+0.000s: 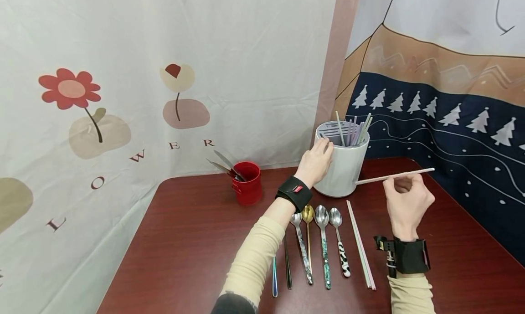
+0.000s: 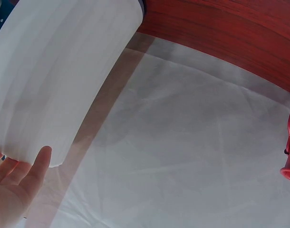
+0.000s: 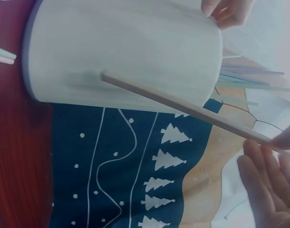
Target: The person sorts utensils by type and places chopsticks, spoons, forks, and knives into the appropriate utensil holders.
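My right hand [image 1: 407, 200] pinches a pale pink chopstick [image 1: 406, 173] between thumb and fingers, held nearly level beside a white cutlery holder [image 1: 342, 170]. In the right wrist view the chopstick's far end [image 3: 109, 77] overlaps the holder's side wall. My left hand [image 1: 316, 161] grips the holder's rim, thumb against the outer wall in the left wrist view and fingers over the edge. The holder has a grey slotted top, and several purple and pale green chopsticks [image 1: 353, 131] stand in it. Two more chopsticks [image 1: 361, 245], pink and pale green, lie on the table below.
Several spoons [image 1: 323, 234] lie in a row on the dark red table [image 1: 184, 250], some partly hidden by my left forearm. A red cup [image 1: 248, 186] with knives [image 1: 223, 161] stands left of the holder. Printed curtains [image 1: 254, 77] hang behind and at the right.
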